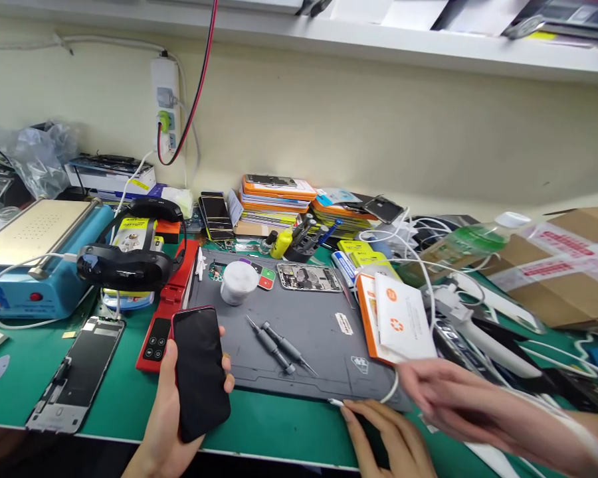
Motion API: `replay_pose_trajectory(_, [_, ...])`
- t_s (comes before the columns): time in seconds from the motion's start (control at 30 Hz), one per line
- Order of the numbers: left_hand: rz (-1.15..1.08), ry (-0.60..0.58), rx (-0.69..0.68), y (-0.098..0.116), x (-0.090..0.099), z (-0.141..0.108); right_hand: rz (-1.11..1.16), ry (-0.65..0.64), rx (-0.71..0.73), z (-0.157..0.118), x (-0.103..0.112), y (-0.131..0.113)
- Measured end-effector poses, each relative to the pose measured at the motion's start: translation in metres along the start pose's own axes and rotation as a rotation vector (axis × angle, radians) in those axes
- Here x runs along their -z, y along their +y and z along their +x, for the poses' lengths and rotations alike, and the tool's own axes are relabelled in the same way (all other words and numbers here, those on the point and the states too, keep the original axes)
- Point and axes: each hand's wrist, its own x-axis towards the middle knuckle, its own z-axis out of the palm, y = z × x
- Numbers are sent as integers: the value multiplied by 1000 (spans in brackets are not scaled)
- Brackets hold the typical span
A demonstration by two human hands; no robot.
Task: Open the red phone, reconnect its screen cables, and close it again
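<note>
My left hand (pixel 163 415) is wrapped round a smartphone (pixel 202 372) with a dark screen and red edge, held tilted above the front of the bench. Between the thumb and fingers of my right hand (pixel 391 435) is the white plug of a charging cable (pixel 335 402), at the near edge of the grey work mat (pixel 323 332). Two precision screwdrivers (pixel 279 344) lie crossed on that mat. Behind them are a white tub (pixel 239 282) and an opened phone body (pixel 309 277).
Another person's hand (pixel 458 392), blurred, reaches in from the right beside mine. A detached phone screen (pixel 77 372) lies at left, near a blue heating plate machine (pixel 54 292). A bottle (pixel 458 249), a cardboard box (pixel 568 265) and tangled cables crowd the right.
</note>
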Motion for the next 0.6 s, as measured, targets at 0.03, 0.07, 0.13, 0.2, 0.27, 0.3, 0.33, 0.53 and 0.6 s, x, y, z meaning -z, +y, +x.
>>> replay_pose_trajectory(0.03, [-5,1,0,0,0,0,-9,11,0,1,-1,-2])
replay_pose_trajectory(0.07, [-8,-1,-3,0,1,0,-17,24,2,3,-2,-4])
replay_pose_trajectory(0.13, [-12,-11,-6,1,2,1,-24,37,11,6,-2,-7])
replay_pose_trajectory(0.2, [-15,-22,-11,1,2,1,-30,33,22,9,-1,-7])
replay_pose_trajectory(0.27, [-18,-31,-14,1,3,1,-40,15,29,10,2,-6])
replay_pose_trajectory(0.3, [-23,-31,-20,1,4,1,-44,4,33,10,3,-6])
replay_pose_trajectory(0.33, [-27,-26,-27,1,4,1,-52,-8,32,10,5,-7])
replay_pose_trajectory(0.53, [-26,39,-86,2,5,1,-82,-2,-35,31,-9,-60])
replay_pose_trajectory(0.6, [-9,83,-94,4,4,2,-43,-108,26,46,-22,-87])
